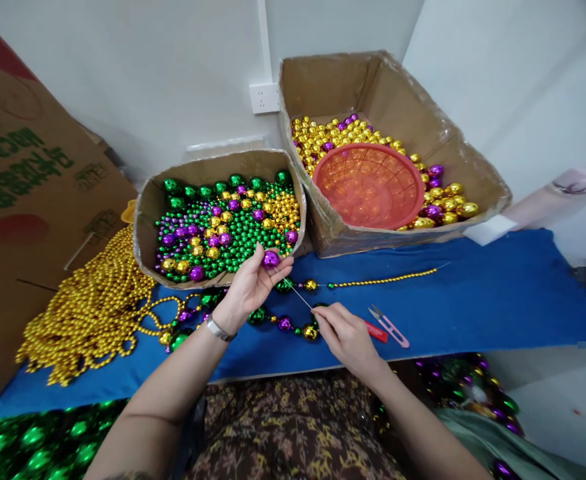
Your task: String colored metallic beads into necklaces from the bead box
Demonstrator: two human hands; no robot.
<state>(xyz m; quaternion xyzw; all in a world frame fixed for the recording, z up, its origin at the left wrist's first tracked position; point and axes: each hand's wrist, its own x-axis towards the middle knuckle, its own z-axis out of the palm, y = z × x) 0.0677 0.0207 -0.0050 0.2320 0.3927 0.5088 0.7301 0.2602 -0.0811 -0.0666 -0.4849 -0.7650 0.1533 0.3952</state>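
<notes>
Over the floral lap, the right hand pinches a thin needle toward the purple bead pinched in the left hand above the blue tabletop; a slack grip could drop it.

I'd call this a small bead-stringing workshop: cardboard boxes heaped with shiny beads, a pile of gold bead strings on the blue table, snips, bare white wall behind.

Glossy, metallic-looking beads; matt cardboard box; perhaps plastic basket; soft blue cloth.
</notes>
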